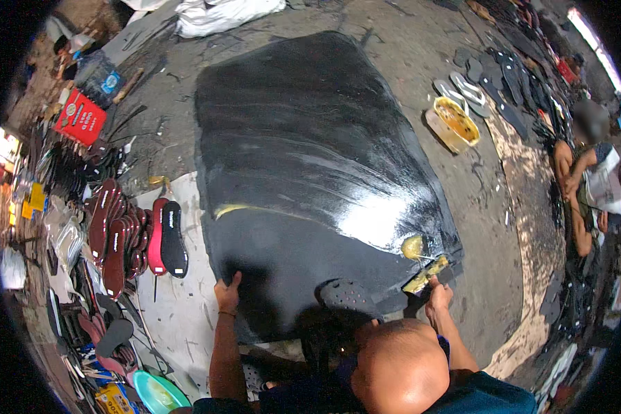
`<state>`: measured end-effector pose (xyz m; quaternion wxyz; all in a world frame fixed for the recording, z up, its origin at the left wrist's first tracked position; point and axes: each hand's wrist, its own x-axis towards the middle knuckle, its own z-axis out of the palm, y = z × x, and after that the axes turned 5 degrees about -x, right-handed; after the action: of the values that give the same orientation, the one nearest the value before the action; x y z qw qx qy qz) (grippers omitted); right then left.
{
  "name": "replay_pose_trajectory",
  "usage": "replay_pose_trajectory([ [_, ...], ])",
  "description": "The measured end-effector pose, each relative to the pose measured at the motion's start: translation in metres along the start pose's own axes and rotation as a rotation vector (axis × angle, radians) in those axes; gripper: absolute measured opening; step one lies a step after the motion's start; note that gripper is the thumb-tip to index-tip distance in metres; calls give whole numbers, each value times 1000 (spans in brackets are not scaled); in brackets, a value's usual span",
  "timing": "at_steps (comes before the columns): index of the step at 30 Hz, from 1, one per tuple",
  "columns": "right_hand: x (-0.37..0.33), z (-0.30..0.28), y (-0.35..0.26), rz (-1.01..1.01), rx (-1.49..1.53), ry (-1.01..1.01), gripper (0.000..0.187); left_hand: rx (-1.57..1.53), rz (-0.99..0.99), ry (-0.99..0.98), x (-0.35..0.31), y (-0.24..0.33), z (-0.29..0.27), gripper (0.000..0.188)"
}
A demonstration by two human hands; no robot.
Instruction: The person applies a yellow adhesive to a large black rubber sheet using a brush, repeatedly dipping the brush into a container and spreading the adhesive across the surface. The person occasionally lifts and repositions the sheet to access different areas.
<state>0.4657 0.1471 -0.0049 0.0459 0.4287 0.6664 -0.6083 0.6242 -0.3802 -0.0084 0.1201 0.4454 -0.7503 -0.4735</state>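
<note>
A large black sheet (269, 262) lies on the floor before me. Its far part has a wet, shiny coat with streaks, while the near left part looks matt. My left hand (228, 295) grips the sheet's left near edge, thumb on top. At the right near corner, my right hand (439, 298) holds a flat spreader (426, 274) smeared with yellow glue. Just beyond it sits a yellow blob of glue (412, 247), and a thin yellow line (229, 208) marks the sheet's left side. A black clog with holes (348, 294) rests on the near part.
A cut-open container of yellow glue (435, 124) stands right of the sheet, near white-strapped flip-flops (468, 91). Stacked insoles (121, 238), a red tin (81, 117) and a turquoise bowl (141, 390) are at left. Another person (576, 179) sits at far right among black sole pieces.
</note>
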Motion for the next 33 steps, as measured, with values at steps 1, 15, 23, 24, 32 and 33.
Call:
replay_pose_trajectory([
  [1,10,10,-3,-38,-13,-1,46,-3,48,24,4,5,2,56],
  [15,88,126,-184,-785,-862,-43,42,178,185,194,159,22,73,55],
  [23,79,246,-180,-752,-1299,-107,33,95,117,81,50,48,54,56],
  [24,58,271,-174,-831,-1241,-118,36,67,114,97,44,46,59,56],
  [32,-68,495,-154,-1086,-1241,-462,27,-307,-47,76,28,39,72,50],
  [33,-79,519,-154,-1123,-1259,-487,27,-309,-46,47,24,45,67,47],
])
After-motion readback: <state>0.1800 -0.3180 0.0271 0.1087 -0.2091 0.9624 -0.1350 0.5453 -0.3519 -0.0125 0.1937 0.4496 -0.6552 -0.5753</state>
